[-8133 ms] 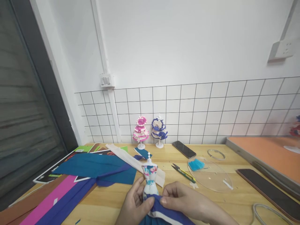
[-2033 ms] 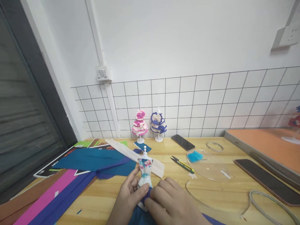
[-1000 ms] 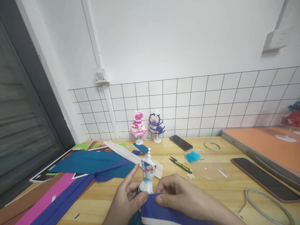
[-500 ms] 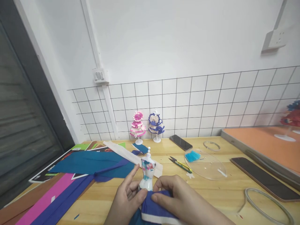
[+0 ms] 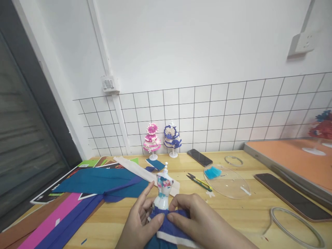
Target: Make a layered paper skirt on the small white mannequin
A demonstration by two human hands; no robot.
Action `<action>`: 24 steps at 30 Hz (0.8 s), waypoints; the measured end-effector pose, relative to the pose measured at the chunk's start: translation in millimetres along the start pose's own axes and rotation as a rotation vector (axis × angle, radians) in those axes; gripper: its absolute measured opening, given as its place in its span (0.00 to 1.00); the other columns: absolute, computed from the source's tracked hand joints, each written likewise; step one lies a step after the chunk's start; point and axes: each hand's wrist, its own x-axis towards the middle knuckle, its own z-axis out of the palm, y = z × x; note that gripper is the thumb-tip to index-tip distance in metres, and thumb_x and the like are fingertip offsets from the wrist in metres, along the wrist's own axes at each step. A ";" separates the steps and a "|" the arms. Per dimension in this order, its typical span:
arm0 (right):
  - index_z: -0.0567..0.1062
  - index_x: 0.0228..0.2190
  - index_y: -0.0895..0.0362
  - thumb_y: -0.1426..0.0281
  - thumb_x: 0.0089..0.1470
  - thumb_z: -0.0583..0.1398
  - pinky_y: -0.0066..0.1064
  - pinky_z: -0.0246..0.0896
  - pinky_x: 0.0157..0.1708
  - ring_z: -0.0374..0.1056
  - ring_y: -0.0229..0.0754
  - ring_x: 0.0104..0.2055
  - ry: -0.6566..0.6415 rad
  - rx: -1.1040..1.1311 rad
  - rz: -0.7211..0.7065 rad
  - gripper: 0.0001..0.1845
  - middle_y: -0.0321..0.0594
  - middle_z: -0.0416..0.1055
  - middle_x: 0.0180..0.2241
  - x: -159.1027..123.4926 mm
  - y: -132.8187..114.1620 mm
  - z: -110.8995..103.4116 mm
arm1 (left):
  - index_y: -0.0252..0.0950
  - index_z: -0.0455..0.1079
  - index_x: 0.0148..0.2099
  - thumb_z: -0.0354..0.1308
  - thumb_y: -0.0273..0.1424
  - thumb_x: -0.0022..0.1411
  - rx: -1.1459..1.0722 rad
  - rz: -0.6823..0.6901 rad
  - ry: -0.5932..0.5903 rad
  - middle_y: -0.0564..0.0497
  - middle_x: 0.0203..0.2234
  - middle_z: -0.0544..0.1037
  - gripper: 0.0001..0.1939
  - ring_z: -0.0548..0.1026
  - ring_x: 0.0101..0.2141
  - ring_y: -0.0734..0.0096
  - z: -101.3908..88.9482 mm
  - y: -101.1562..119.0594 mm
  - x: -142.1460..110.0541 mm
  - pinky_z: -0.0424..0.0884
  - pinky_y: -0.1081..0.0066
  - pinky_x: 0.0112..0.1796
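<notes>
A small white mannequin bust (image 5: 163,188) with pink and teal blotches stands at the table's near edge. Around its waist lies a blue crepe-paper skirt (image 5: 169,230) with a white band along its lower edge. My left hand (image 5: 140,219) cups the bust from the left, thumb pressed on the blue paper, forefinger stretched up beside the torso. From the right, my right hand (image 5: 199,219) pinches the top of the blue paper against the waist. The bust's base is hidden behind the paper and both hands.
Teal (image 5: 103,180), purple and pink (image 5: 49,224) paper strips lie left, a cream strip (image 5: 140,171) behind the bust. Two dressed mini mannequins (image 5: 162,140) stand by the tiled wall. Thread snips (image 5: 198,182), a clear plate (image 5: 228,181), phones (image 5: 199,157), wire rings (image 5: 295,226) and an orange board (image 5: 293,159) lie to the right.
Over the last second the blue paper has been drawn up from below the waist and wrapped tighter round it. My right fingers shifted left to the waist. The view tilted slightly.
</notes>
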 end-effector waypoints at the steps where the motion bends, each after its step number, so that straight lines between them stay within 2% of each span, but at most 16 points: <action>1: 0.73 0.27 0.55 0.68 0.49 0.58 0.23 0.52 0.25 0.61 0.35 0.26 -0.002 0.009 0.003 0.05 0.31 0.70 0.24 -0.2 -0.4 0.3 | 0.34 0.50 0.62 0.64 0.39 0.47 0.005 0.004 0.005 0.42 0.41 0.77 0.43 0.74 0.42 0.59 0.1 -0.2 -0.1 0.67 0.69 0.42; 7: 0.71 0.27 0.55 0.69 0.46 0.60 0.22 0.51 0.23 0.61 0.35 0.25 0.020 0.006 0.073 0.04 0.31 0.69 0.23 0.1 -2.0 -1.1 | 0.34 0.51 0.62 0.64 0.38 0.47 0.037 0.020 0.053 0.43 0.40 0.77 0.42 0.74 0.39 0.60 1.7 -0.5 -0.3 0.67 0.69 0.41; 10: 0.73 0.26 0.56 0.67 0.47 0.59 0.23 0.50 0.23 0.61 0.35 0.25 -0.015 -0.042 0.095 0.05 0.32 0.69 0.22 -0.9 -3.1 -4.1 | 0.33 0.51 0.62 0.63 0.39 0.47 0.043 0.020 0.058 0.43 0.40 0.77 0.43 0.74 0.39 0.60 2.8 1.4 -1.0 0.67 0.70 0.41; 14: 0.74 0.27 0.55 0.66 0.51 0.57 0.24 0.53 0.25 0.63 0.36 0.28 -0.071 -0.042 0.040 0.08 0.33 0.71 0.25 -4.1 -3.0 -5.5 | 0.34 0.53 0.61 0.64 0.39 0.46 0.070 0.007 0.108 0.44 0.39 0.77 0.42 0.74 0.39 0.61 5.5 4.8 -2.3 0.66 0.71 0.41; 18: 0.74 0.30 0.54 0.66 0.53 0.56 0.25 0.55 0.29 0.64 0.38 0.30 -0.066 -0.029 -0.029 0.09 0.34 0.73 0.29 -6.8 -2.0 -4.3 | 0.35 0.54 0.61 0.63 0.39 0.46 0.071 0.017 0.098 0.44 0.39 0.77 0.41 0.74 0.40 0.60 6.0 4.4 -2.6 0.65 0.70 0.42; 24: 0.75 0.31 0.54 0.68 0.51 0.57 0.24 0.56 0.29 0.64 0.37 0.31 -0.059 0.029 -0.037 0.07 0.34 0.72 0.28 -5.8 -3.0 -5.0 | 0.36 0.55 0.61 0.63 0.41 0.46 0.074 0.041 0.119 0.45 0.38 0.77 0.41 0.74 0.39 0.60 5.7 1.4 -2.8 0.66 0.70 0.42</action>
